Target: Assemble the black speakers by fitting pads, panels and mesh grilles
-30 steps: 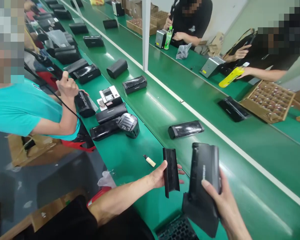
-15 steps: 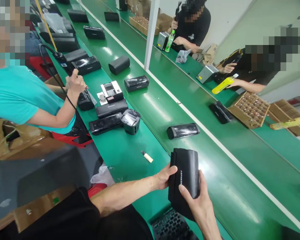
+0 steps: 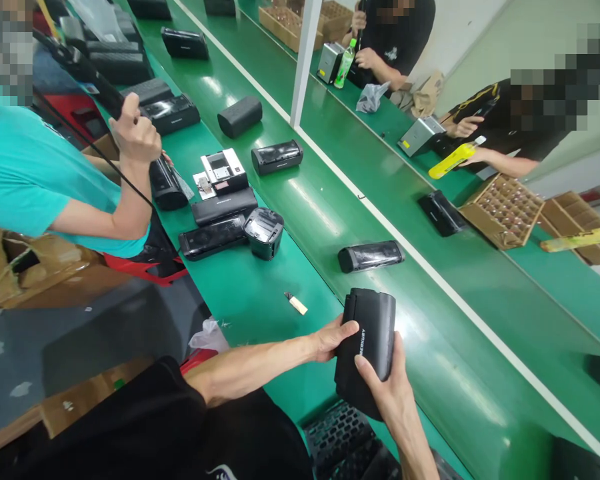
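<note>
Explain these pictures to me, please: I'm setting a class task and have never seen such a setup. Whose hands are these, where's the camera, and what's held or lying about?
No robot is at work here: these are a person's own bare hands. Every picture comes from one camera worn on that person's head, looking forward and down. The left hand and right hand together hold a black casing printed "MERKURY". The left fingers are mostly hidden behind it. On the green work surface lie other black casings, a white-framed part and a small pale-handled item. At the left, a co-worker in a teal shirt grips a dark tool. Two more people work across the line.
</note>
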The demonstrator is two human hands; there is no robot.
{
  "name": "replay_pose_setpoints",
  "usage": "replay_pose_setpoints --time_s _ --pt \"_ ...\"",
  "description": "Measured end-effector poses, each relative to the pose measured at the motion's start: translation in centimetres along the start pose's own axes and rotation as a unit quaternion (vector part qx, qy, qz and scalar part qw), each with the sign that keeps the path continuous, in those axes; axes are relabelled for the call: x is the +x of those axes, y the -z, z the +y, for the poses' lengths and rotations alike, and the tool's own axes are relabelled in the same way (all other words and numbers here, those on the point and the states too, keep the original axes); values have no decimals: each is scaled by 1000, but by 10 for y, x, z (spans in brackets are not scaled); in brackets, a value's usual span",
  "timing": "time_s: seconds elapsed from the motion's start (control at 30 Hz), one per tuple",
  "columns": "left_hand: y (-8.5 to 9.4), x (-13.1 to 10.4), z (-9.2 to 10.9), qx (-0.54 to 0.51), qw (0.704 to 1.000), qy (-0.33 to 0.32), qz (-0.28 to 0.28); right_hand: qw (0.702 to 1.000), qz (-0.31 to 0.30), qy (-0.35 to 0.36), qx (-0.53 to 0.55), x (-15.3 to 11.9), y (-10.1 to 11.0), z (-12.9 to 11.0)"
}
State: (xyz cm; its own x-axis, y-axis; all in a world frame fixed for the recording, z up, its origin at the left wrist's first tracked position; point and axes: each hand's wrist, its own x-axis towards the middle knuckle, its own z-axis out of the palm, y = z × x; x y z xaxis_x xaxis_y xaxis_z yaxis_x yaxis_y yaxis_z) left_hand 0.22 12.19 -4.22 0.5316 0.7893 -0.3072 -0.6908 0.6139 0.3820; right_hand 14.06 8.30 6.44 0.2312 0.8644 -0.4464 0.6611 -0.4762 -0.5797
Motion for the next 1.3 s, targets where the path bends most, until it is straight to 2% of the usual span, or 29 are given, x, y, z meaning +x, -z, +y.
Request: replay_pose_setpoints --time_s 0.13,0.3,0.4,0.47,0.53,0.63,0.7,0.73,0.8,0.9,0.97,1.07,1.13,1.3 --pt "-3 0 1 16 999 8 29 1000 -21 -10 11 1 -1 10" --pt "-15 -1 4 18 999 21 45 999 -39 -4 8 12 6 9" --pt "-21 -2 10 7 996 12 89 998 -52 27 21 15 9 16" --pt "-25 -2 16 2 993 -6 122 997 -9 56 47 5 1 25" --pt "-29 -2 22 1 988 -27 153 991 70 78 82 -13 -16 32" --pt "-36 0 25 11 983 -56 175 965 212 81 136 -36 -52 29" --pt "-40 1 23 23 982 -72 172 941 284 80 165 -41 -68 22" --pt "-40 1 24 32 982 -74 168 931 305 83 181 -41 -72 19" --pt "-35 1 34 67 985 -52 148 921 305 86 228 -40 -69 19" --pt "-20 0 73 174 981 -10 88 919 251 63 298 -49 -49 33" --pt "-11 -1 107 279 958 -61 37 925 198 50 320 -62 -35 44" --pt "-9 -5 143 393 913 -57 -95 931 132 53 336 -80 -25 49" --pt "-15 -9 152 425 894 -44 -136 931 122 61 340 -85 -24 46" --pt "-21 -11 149 428 896 -59 -104 941 138 60 304 -82 -25 42"
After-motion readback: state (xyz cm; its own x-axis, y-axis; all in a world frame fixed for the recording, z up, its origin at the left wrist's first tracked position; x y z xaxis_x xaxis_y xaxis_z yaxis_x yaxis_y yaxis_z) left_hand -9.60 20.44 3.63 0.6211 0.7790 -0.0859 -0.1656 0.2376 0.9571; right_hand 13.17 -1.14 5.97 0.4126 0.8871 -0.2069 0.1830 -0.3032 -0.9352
